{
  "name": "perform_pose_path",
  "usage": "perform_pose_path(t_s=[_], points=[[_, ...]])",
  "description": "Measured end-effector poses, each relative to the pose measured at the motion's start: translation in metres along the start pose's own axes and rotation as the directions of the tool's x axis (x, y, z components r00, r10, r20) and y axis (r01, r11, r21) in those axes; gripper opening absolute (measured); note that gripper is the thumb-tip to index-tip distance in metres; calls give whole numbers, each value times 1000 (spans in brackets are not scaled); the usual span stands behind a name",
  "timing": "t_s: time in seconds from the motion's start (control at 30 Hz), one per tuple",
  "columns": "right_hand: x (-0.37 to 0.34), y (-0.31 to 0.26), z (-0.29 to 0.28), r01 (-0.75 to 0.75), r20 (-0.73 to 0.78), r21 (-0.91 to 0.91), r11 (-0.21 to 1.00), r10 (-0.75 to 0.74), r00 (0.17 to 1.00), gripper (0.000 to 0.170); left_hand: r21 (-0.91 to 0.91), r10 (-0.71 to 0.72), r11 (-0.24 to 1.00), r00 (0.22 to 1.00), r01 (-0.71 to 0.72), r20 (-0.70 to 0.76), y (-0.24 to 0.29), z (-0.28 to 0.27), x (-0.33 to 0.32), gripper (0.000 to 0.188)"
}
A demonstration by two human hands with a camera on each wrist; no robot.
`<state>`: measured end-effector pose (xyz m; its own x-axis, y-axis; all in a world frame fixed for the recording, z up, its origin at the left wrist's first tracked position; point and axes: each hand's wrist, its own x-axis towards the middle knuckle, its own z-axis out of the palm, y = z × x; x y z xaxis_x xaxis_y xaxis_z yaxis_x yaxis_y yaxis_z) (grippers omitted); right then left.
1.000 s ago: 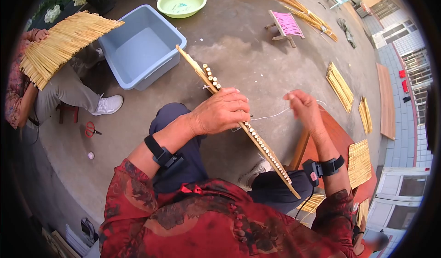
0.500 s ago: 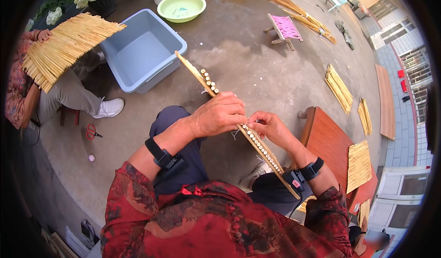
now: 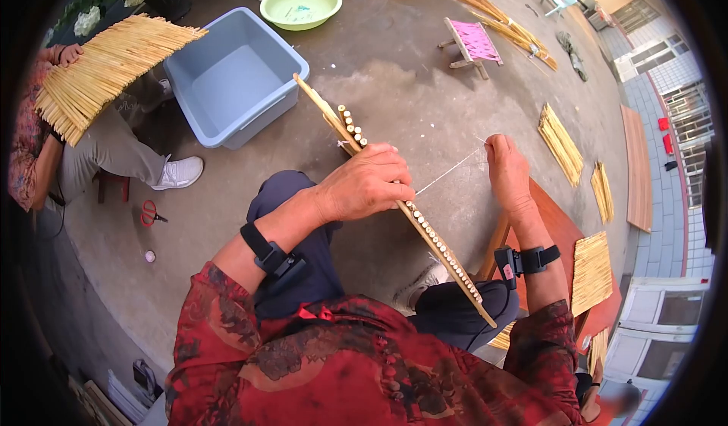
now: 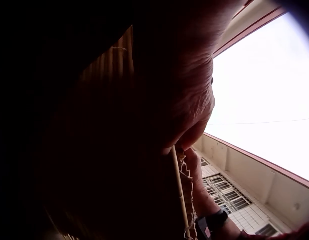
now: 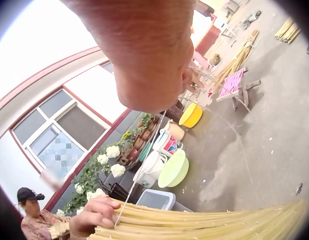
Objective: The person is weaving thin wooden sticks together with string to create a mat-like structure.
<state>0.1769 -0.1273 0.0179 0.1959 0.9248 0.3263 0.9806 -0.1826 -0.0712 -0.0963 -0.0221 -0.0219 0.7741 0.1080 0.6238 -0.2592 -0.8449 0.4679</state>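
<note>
My left hand [image 3: 368, 183] grips the edge of a mat of straw-coloured stalks [image 3: 444, 253], which stands edge-on over my lap with a row of round cut ends showing. Out to the right, my right hand [image 3: 506, 169] pinches a thin white thread [image 3: 451, 171] that runs straight back to the mat beside the left fingers. In the right wrist view, the stalks [image 5: 194, 225] spread below and the thread [image 5: 134, 182] rises from beside the left hand [image 5: 97, 215]. The left wrist view is mostly dark, with twisted thread [image 4: 190, 187] along the mat's edge stalk.
A grey-blue tub [image 3: 227, 77] and a pale green basin [image 3: 300, 6] stand ahead. At left a seated person holds another stalk mat [image 3: 114, 69]; red-handled scissors [image 3: 150, 213] lie on the floor. A brown wooden table [image 3: 546, 229] is at right, below stalk bundles [image 3: 561, 145].
My right hand came in to the mat beside the left hand, then moved back out to the right, drawing the thread straight. The left hand kept its hold on the mat.
</note>
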Motion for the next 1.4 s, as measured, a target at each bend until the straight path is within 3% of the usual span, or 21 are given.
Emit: perform_pose_path(t_s=[0.07, 0.1, 0.13, 0.17, 0.23, 0.27, 0.33, 0.43, 0.57, 0.63, 0.67, 0.73, 0.97, 1.03, 1.07, 1.13, 1.17, 1.23, 1.27, 1.33, 1.4], points=[[7, -5, -2, -113, 65, 133, 985, 105, 992, 9, 15, -7, 1000, 999, 7, 33, -1, 1, -1, 26], [12, -11, -5, -418, 210, 575, 703, 367, 906, 8, 30, -13, 999, 997, 11, 72, 1, -1, -2, 32], [16, -16, -7, -586, 452, 794, 164, 486, 748, 7, 29, -14, 1000, 997, 12, 72, 2, -2, -2, 32], [17, -21, -8, -586, 451, 794, 165, 486, 748, 7, 25, -19, 1000, 997, 17, 74, 4, -4, -2, 32], [20, -33, -10, -484, 519, 854, -192, 396, 758, 9, 23, -25, 999, 997, 23, 77, 6, -3, -4, 33], [21, -43, -12, -482, 518, 855, -193, 395, 759, 9, 60, -2, 998, 999, 0, 41, 5, 1, -5, 30], [20, -63, -17, -460, 581, 801, -384, 313, 751, 12, 98, 20, 995, 1000, -21, 7, 4, 3, -4, 28], [30, -49, -18, -513, 635, 729, -454, 169, 754, 16, 107, 30, 994, 997, -38, 73, 2, 1, -6, 30], [41, -50, -32, -559, 650, 742, -370, 192, 736, 15, 83, 10, 996, 998, -15, 60, 2, 1, -5, 28], [41, -57, -39, -633, 650, 759, -151, 228, 725, 14, 94, 21, 995, 998, -26, 57, 4, 3, -5, 28], [41, -60, -41, -631, 651, 759, -163, 238, 721, 14, 93, 20, 995, 999, -24, 48, 4, 3, -6, 27], [41, -60, -41, -658, 636, 753, 8, 249, 730, 14, 79, 16, 997, 999, -20, 52, 4, 1, -5, 26], [40, -41, -17, -585, 605, 796, -154, 220, 765, 16, 112, 28, 993, 998, -34, 61, 4, 2, -8, 31], [34, -44, -21, -650, 632, 760, 9, 220, 743, 17, 113, 2, 993, 995, -13, 102, 7, -3, -13, 35], [30, -42, -22, -647, 632, 762, -4, 224, 742, 17, 112, 5, 994, 993, -18, 116, 8, -5, -16, 35], [21, -27, -29, -484, 487, 676, 556, 155, 859, 20, 112, -93, 990, 995, 87, 43, 9, -6, -20, 41], [15, -20, -33, -490, 488, 678, 548, 163, 857, 20, 107, -89, 991, 995, 83, 53, 10, -8, -20, 41], [2, -18, -40, -1, 189, 322, 947, -63, 980, 21, 347, -125, 933, 990, 97, 59, 16, -14, -23, 46], [-3, -22, -44, -7, 193, 330, 944, -61, 979, 21, 347, -131, 933, 989, 100, 68, 16, -15, -26, 46], [-11, -35, -54, -353, 479, 577, 736, 45, 877, 20, 312, -120, 947, 988, 83, 102, 14, -16, -28, 44], [-24, -50, -51, -408, 530, 610, 680, 33, 847, 18, 296, -107, 953, 987, 68, 118, 12, -17, -29, 42]])
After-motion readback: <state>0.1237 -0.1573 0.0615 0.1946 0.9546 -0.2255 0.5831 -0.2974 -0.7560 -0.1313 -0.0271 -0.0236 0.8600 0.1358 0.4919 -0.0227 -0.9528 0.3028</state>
